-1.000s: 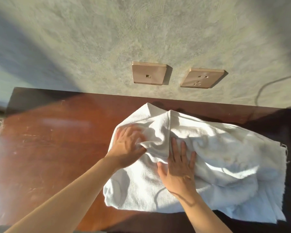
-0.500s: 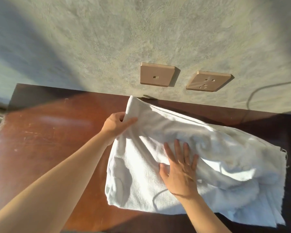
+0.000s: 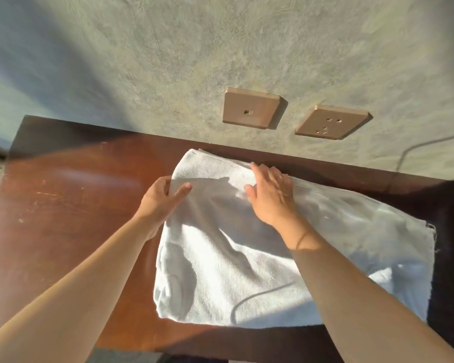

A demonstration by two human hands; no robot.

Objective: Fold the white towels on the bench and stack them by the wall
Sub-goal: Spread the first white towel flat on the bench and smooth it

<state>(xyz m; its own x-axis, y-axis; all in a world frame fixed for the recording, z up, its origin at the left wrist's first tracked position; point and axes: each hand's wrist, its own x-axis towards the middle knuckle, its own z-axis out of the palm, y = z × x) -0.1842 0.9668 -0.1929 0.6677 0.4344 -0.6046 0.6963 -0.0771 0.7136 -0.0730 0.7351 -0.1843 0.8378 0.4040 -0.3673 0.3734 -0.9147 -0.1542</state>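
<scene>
head view, close, looking forward and down; bench (image 3: pixel 71 205), wall (image 3: pixel 220 48)

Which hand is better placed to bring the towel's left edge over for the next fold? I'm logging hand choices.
Left, probably. The left hand already pinches the towel at its left edge, thumb on top. The right hand lies flat on the cloth near the far edge, better suited to holding it down.

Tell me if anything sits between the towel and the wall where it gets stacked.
Nothing visible does. The white towel already lies with its far edge close to the wall, and only a bare strip of bench shows behind it. The left hand pinches its left edge; the right hand presses flat on top.
</scene>
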